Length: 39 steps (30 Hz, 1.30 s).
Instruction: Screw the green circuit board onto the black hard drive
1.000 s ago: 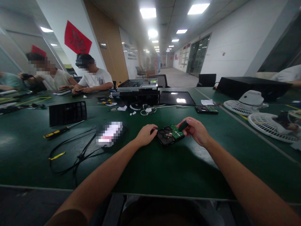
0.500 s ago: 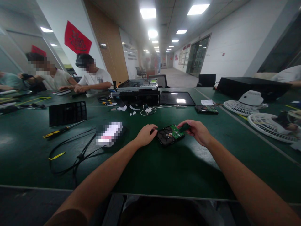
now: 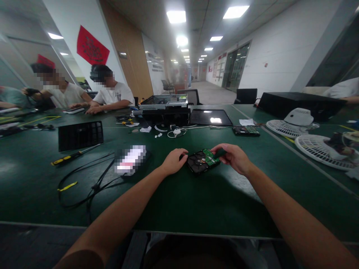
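A hard drive (image 3: 199,162) with a green circuit board (image 3: 209,157) lies on the green table (image 3: 174,201) between my hands. My left hand (image 3: 175,161) rests at the drive's left edge, its fingers curled; whether they grip the drive is too small to tell. Over the drive's right end, my right hand (image 3: 234,157) is closed on a small dark green tool (image 3: 220,153), whose tip is at the circuit board. The tool's exact shape is partly hidden by the fingers.
Left of my hands lie a blurred phone (image 3: 130,160), black cables (image 3: 95,185), a yellow screwdriver (image 3: 66,158) and a black panel (image 3: 80,136). Behind are an open metal case (image 3: 164,106) and a second drive (image 3: 246,130). White fan grilles (image 3: 322,149) stand right; people sit at the left.
The tool in my right hand has tilted slightly, its tip now closer over the circuit board. My left hand and the drive look almost unmoved. A person's hand at the left shifted.
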Motion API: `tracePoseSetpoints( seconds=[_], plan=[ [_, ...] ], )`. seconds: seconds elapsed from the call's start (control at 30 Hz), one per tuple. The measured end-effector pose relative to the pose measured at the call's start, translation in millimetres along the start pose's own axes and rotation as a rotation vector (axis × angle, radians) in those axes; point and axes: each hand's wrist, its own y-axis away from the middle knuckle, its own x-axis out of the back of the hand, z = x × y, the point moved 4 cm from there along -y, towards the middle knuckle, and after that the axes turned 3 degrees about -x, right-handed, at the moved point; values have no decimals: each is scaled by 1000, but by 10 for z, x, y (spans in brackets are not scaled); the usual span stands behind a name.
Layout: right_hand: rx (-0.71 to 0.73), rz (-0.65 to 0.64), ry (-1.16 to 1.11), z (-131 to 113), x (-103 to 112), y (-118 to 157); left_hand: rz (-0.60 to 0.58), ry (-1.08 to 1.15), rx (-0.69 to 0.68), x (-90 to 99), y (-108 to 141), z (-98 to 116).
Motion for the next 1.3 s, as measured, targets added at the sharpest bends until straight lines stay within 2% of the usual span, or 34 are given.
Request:
tracePoseSetpoints(
  seconds=[0.33,0.53,0.67,0.9,1.1,1.3],
  plan=[
    [-61,-54,-54,-34,-52,23,-23,1,42,19,0,18],
    [-89,-43,-132,-46,-81,22,-32,12,52,22,8,36],
    [-92,-41,-165,-46,-88,24,-16,7,35,21,0,38],
    [-63,-18,-81,-56,-64,30,-25,9,44,26,5,32],
    [-72,-55,-156,-52,-88,24,-28,11,45,13,6,19],
    [-70,-32,-198,-37,-82,17,-35,4,41,18,4,30]
  ],
)
